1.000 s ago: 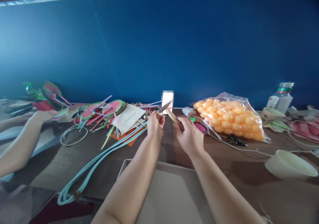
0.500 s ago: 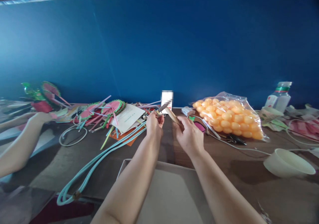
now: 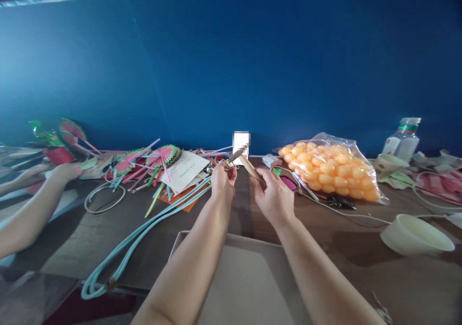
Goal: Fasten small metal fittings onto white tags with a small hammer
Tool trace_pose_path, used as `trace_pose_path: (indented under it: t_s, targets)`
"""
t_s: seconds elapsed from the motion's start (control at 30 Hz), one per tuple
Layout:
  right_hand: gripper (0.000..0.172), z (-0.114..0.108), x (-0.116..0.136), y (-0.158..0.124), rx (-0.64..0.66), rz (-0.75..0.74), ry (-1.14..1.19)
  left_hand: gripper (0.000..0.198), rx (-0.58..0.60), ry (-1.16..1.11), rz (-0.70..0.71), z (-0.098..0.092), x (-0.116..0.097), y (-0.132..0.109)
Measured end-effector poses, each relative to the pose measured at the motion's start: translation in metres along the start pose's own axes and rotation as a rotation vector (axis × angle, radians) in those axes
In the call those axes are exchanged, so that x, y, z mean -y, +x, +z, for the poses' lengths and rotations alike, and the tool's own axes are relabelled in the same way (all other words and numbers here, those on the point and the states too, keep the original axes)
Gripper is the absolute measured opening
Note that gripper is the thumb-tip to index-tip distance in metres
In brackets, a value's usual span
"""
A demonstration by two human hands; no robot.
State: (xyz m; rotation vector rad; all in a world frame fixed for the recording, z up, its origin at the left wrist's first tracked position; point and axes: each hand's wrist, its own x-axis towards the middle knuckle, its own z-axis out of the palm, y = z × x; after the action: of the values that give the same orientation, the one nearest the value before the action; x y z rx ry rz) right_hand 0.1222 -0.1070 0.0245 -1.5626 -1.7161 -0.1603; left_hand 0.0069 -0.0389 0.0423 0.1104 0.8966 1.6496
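My right hand (image 3: 276,195) is wrapped round the wooden handle of a hammer (image 3: 251,168), which points forward and left. The hammer's dark metal head lies just above the fingertips of my left hand (image 3: 222,183); whether it touches anything there I cannot tell. My left hand is closed in a pinch on a small shiny metal piece (image 3: 228,165), mostly covered by the fingers. Light-blue tubing (image 3: 135,236) runs in long loops from beside my left hand toward the front left. Whether the tubing is joined to the metal piece is hidden.
Paper fans (image 3: 164,157), sticks and papers (image 3: 186,171) clutter the left, where another person's arm (image 3: 39,204) reaches in. A bag of orange balls (image 3: 330,166), a bottle (image 3: 402,139) and a white bowl (image 3: 400,238) stand right. Below my arms lies a pale box (image 3: 249,277).
My hands and the hammer stay nearly where they were. The view has shifted very slightly, and the other person's hand at left has moved a little.
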Motion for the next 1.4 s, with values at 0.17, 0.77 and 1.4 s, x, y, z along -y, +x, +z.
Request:
trace_pose_path:
  t_s: [0.17, 0.77, 1.4]
  targets:
    - [0.028, 0.0007, -0.0007, -0.0001, 0.035, 0.0, -0.016, 0.005, 0.006, 0.008, 0.002, 0.0003, -0.0001, -0.0002]
    - [0.027, -0.0008, -0.0001, 0.0005, 0.048, 0.01, -0.035, 0.004, -0.005, 0.008, -0.008, 0.0003, -0.0005, 0.0002]
    - [0.026, 0.0009, -0.001, 0.0001, 0.032, -0.006, -0.028, 0.003, -0.011, 0.015, -0.007, 0.0001, 0.0002, 0.0003]
